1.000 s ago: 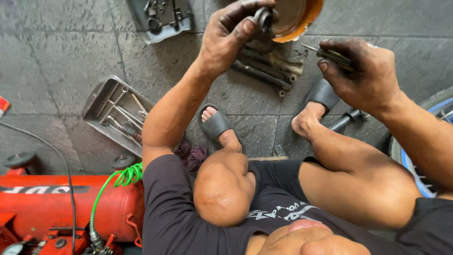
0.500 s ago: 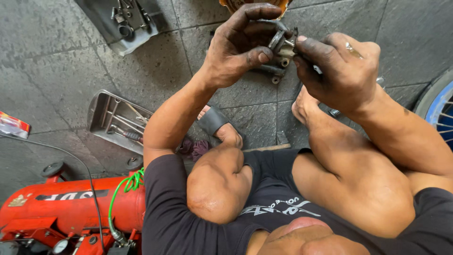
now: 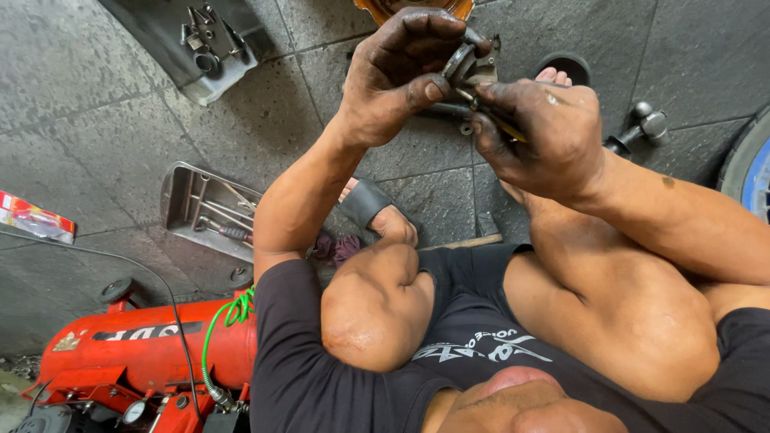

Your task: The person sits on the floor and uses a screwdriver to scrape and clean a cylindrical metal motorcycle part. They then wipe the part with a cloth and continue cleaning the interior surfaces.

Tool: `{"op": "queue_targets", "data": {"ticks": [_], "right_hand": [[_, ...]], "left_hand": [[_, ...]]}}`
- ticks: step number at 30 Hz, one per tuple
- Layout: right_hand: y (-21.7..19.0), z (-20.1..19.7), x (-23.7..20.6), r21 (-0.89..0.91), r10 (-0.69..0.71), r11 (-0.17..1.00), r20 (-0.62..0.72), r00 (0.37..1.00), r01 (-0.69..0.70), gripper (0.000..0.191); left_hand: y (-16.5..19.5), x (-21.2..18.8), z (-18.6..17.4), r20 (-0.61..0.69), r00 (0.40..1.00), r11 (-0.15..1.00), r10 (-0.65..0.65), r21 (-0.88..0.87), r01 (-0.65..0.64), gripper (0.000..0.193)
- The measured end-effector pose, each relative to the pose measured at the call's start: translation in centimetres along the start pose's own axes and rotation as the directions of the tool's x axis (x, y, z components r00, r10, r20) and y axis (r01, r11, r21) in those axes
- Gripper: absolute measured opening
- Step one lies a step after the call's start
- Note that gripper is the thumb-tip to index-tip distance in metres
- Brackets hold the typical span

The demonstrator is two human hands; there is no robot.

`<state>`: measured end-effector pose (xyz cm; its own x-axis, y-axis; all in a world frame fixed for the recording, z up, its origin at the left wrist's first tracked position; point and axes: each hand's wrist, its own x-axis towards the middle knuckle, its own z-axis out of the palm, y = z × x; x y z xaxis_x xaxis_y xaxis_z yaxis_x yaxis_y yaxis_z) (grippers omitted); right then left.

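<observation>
Head view: left hand [image 3: 401,76] is clamped around a small dark metal part [image 3: 469,64], fingers curled over its top and thumb pressing from below. The part is held in the air above the tiled floor [image 3: 80,120], between both hands, just in front of the knees. Right hand [image 3: 541,136] is closed narrow around a thin tool [image 3: 501,124] with a yellowish shaft, its tip poking into the part.

Both hands look black with grease, so the grip is likely slippery; the part could twist out and drop onto the floor, or small pieces could fall and roll off. The tool tip sits right beside the left thumb, so a slip under force could jab it. Bare toes in a sandal [image 3: 365,200] lie under the work, exposed to anything dropped.

Nearby: grey tool tray [image 3: 200,208] left of the knee, another tray with sockets [image 3: 212,48] top left, red compressor tank [image 3: 136,353] with green coiled hose [image 3: 228,317], well apart from the hands.
</observation>
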<state>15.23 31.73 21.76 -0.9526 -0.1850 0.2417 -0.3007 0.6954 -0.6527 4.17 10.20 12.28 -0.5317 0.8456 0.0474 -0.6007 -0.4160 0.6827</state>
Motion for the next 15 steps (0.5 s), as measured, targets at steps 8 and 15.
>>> {"op": "queue_targets", "data": {"ticks": [8,15], "right_hand": [[-0.2,-1.0,-0.4,0.121,0.121,0.987,-0.102,0.988,-0.108,0.018],[-0.1,-0.5,-0.5,0.217,0.209,0.952,0.047,0.977,-0.214,0.015]], "left_hand": [[0.2,-0.5,1.0,-0.016,0.998,0.994,0.053,0.098,-0.051,0.051],[0.2,-1.1,0.9,0.015,0.993,0.974,0.114,0.197,-0.115,0.058]]}}
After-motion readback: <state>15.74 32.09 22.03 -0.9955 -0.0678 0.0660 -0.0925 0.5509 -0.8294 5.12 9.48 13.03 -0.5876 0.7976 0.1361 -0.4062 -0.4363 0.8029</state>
